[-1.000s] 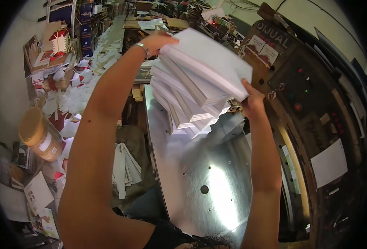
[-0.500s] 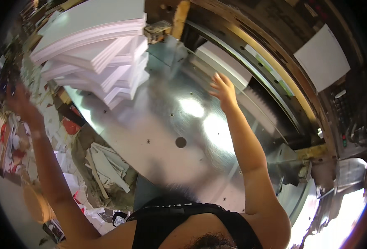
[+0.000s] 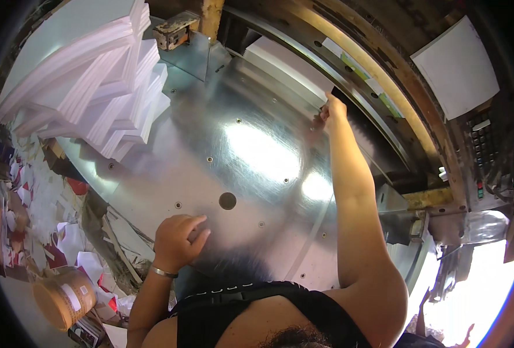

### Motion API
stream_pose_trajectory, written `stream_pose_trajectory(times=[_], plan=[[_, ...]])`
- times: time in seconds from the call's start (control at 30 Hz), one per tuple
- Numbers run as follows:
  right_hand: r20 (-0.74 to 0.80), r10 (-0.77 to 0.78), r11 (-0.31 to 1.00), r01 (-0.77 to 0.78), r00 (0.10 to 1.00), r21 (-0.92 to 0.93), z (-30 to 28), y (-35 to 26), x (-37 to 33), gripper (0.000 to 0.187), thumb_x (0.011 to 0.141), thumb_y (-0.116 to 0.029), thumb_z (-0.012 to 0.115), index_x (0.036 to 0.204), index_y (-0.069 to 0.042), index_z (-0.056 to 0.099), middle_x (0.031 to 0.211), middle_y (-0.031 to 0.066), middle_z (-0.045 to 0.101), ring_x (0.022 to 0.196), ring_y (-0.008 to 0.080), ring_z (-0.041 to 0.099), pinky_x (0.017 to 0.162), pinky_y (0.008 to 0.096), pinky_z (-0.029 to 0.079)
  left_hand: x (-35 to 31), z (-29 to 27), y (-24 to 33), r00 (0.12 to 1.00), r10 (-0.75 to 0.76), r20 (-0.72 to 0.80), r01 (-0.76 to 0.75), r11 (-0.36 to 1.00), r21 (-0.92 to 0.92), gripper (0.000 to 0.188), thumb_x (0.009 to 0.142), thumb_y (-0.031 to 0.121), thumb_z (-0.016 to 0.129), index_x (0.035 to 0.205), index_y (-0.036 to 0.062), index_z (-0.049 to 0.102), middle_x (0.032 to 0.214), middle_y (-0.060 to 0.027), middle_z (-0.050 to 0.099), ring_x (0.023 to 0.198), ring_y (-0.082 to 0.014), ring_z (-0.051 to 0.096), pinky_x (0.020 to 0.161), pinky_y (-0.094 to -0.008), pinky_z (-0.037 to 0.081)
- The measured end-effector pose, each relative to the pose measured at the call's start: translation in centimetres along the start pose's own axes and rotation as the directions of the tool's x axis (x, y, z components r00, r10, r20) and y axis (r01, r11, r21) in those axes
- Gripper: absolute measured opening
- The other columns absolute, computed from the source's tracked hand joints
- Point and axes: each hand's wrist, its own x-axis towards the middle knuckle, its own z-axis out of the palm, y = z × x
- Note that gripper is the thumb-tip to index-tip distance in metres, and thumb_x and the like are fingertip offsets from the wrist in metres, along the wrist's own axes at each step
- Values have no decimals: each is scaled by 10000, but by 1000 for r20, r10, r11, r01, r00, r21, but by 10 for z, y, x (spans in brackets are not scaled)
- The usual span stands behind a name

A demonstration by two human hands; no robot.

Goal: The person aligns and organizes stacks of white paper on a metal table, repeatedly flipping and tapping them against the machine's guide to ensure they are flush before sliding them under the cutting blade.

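My right hand (image 3: 334,110) reaches to the far side of a shiny metal table (image 3: 257,191). Its curled fingers close at the right end of a white paper stack (image 3: 286,66), which lies under the cutting machine's long beam (image 3: 379,93); the fingertips are partly hidden. Over the table's near left part, my left hand (image 3: 178,240) hangs with thumb and fingers apart, holding nothing. A metal band circles that wrist. At the far left of the table, a tall pile of white paper (image 3: 88,69) rises in bundles turned at different angles.
Beside the table on the left, paper scraps (image 3: 71,243) litter the floor near a tan cylindrical tub (image 3: 65,298). A white sheet (image 3: 460,69) hangs at the right, above a dark keypad (image 3: 480,139). A worn metal block (image 3: 178,29) sits beyond the paper pile.
My left hand has come in from the far left to above the table's near edge. My right hand has moved slightly farther, its spread fingers now curled at the stack's end. The view has shifted.
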Motion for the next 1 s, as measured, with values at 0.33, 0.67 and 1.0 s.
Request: stream_pose_trajectory(times=[0.33, 0.67, 1.0], plan=[[38, 103, 951, -109, 994, 290, 5, -7, 19, 385, 881, -274, 720, 1128, -27, 555, 970, 157, 545, 813, 251, 561, 719, 392, 535, 3, -1, 1, 984, -178, -5, 177, 983, -56, 219, 752, 114, 742, 962, 69, 698, 708, -66, 604, 628, -250, 589, 588, -366, 474], [217, 103, 982, -134, 971, 134, 1, 2, -3, 261, 906, -132, 663, 1104, -12, 543, 907, 190, 615, 684, 276, 604, 523, 336, 526, -10, 1, 2, 967, -231, -105, 227, 973, -49, 195, 770, 116, 738, 955, 72, 695, 706, -60, 596, 628, -231, 583, 573, -346, 466], [189, 81, 984, -109, 979, 141, -78, 56, -179, 560, 903, -75, 631, 1395, -162, 378, 993, 141, 541, 618, 189, 528, 560, 335, 514, -13, 4, -7, 978, -165, -129, 147, 979, -138, 213, 784, 119, 734, 987, 67, 701, 741, -52, 609, 654, -213, 587, 596, -324, 485]])
